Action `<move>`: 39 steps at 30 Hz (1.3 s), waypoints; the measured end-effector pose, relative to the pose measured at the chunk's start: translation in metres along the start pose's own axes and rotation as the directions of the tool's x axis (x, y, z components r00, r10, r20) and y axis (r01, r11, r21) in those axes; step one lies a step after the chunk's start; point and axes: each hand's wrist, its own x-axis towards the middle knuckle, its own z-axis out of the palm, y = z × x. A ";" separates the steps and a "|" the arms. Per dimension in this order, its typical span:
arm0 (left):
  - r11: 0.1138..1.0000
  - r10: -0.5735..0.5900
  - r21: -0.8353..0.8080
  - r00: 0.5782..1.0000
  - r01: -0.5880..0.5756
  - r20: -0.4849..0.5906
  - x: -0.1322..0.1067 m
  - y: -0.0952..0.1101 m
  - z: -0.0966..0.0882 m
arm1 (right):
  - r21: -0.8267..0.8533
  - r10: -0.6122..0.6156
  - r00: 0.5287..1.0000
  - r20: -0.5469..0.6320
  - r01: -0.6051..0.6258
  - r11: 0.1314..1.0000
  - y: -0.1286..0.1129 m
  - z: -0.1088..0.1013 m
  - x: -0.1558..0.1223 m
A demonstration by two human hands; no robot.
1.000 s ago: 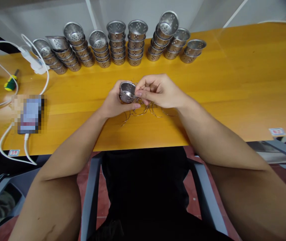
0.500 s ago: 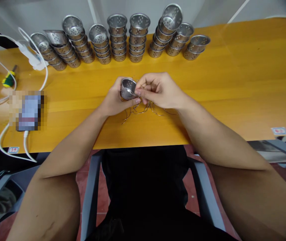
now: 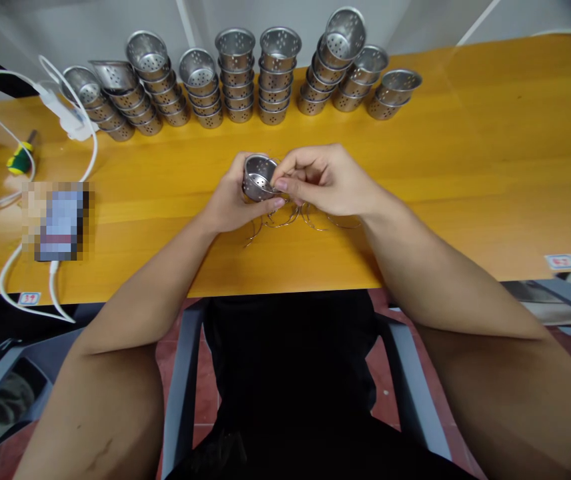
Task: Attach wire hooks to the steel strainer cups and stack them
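My left hand [image 3: 233, 199] is wrapped round a small perforated metal cup [image 3: 259, 179], its mouth tilted up toward me. At the cup's right rim, my right hand [image 3: 318, 179] pinches a thin wire between thumb and forefinger; most of that wire is hidden by the fingers. Several loose, curled thin wires [image 3: 285, 221] lie on the table under and in front of both hands.
Along the back wall stand several leaning stacks of perforated metal cups [image 3: 274, 80]. To the left are a phone [image 3: 61, 223] on a white cable, a power strip [image 3: 73, 121] and a green-yellow screwdriver [image 3: 20, 159]. Number labels [image 3: 560, 261] mark the table's front edge.
The fingertips of my right hand have shifted slightly at the cup's rim, and less of the wire shows inside the cup. My left hand keeps its hold on the cup.
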 end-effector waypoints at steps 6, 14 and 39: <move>0.997 -0.015 0.071 0.998 0.019 -0.064 0.003 -0.001 -0.003 | -0.163 -0.085 0.971 -0.222 0.049 0.985 0.005 0.004 0.000; 0.995 0.009 0.098 0.992 0.004 -0.128 0.004 -0.006 -0.004 | -0.286 -0.183 0.963 -0.200 0.121 0.951 0.005 0.000 0.002; 0.997 0.004 0.074 0.992 0.006 -0.125 0.002 -0.005 -0.006 | -0.415 -0.193 0.978 -0.077 0.145 0.898 0.022 0.002 -0.003</move>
